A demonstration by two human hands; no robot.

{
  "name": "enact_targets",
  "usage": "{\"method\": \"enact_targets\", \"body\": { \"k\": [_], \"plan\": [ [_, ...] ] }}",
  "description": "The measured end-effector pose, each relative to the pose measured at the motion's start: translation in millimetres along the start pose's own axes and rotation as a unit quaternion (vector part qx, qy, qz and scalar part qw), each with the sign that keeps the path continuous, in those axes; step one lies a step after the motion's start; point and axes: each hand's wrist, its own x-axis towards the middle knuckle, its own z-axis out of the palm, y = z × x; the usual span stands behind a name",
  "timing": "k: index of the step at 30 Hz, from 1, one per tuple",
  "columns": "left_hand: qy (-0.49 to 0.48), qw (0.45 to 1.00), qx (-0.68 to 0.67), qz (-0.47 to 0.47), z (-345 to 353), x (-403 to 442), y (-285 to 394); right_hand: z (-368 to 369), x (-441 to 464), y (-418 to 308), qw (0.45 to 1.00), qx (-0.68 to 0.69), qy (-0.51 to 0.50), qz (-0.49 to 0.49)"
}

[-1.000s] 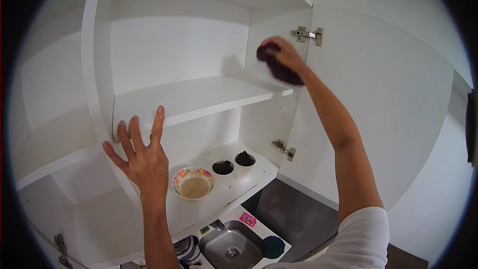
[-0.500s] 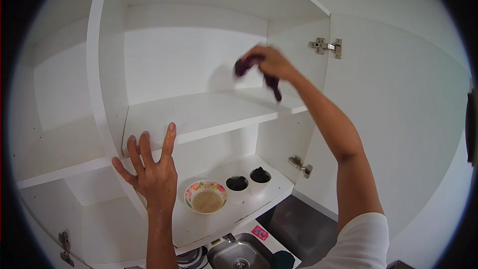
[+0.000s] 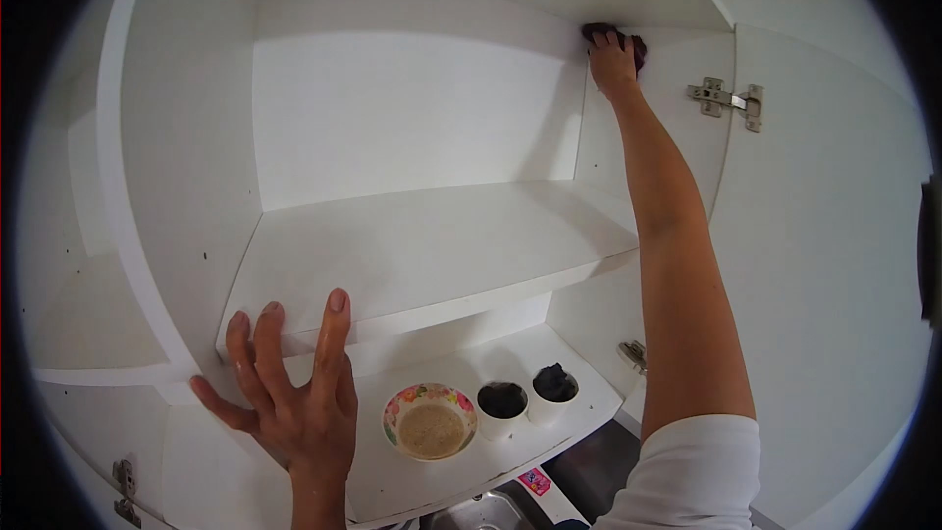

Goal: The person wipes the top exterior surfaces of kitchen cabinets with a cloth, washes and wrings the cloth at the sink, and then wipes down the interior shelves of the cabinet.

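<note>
My right hand (image 3: 614, 64) reaches deep into the upper compartment of a white cabinet. Its fingers press a dark maroon cloth (image 3: 640, 52) into the top right back corner. Low on the left, my left hand (image 3: 299, 393) rests at the front edge of the middle shelf (image 3: 432, 245), fingers spread and holding nothing. On the lower shelf, right of that hand, stands a flower-rimmed bowl (image 3: 430, 422) of cloudy liquid. Beside it are a white cup (image 3: 503, 422) with dark contents and a second white cup (image 3: 552, 412) with a dark lump showing above its rim.
An open cabinet door (image 3: 834, 265) hangs at the right on a metal upper hinge (image 3: 724, 101). A vertical divider (image 3: 123, 167) stands at the left. Below the cabinet are a steel sink (image 3: 481, 512) and a small pink packet (image 3: 535, 481).
My right hand has moved the cloth from above the middle shelf up and right into the far corner. The view has tilted upward. My left hand stays at the shelf edge.
</note>
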Motion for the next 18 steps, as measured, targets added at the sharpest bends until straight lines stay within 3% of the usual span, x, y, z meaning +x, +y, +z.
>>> {"method": "enact_targets", "body": {
  "k": [4,7,11,15,17,18],
  "plan": [
    [0.009,1.000,0.024,0.012,5.0,-2.9,-2.8,13.9,10.0,-23.0,0.998,0.018,-0.039,0.042],
    [0.013,1.000,0.018,0.008,6.2,-2.5,-0.2,16.1,7.1,-17.2,0.999,0.003,0.008,0.035],
    [0.014,1.000,0.018,0.011,3.3,-1.4,-1.0,14.1,-21.3,-17.4,0.996,0.022,-0.068,-0.058],
    [0.024,1.000,0.004,0.017,3.0,-1.8,-2.2,9.0,-80.5,-32.1,0.954,0.067,-0.214,-0.197],
    [0.025,0.999,0.001,0.022,3.4,-3.2,-2.7,6.7,-100.9,-44.2,0.885,0.170,-0.373,-0.221],
    [0.031,0.999,0.001,0.023,3.5,-2.3,-3.2,14.4,-106.2,-50.6,0.885,0.172,-0.372,-0.219]
  ]
}}
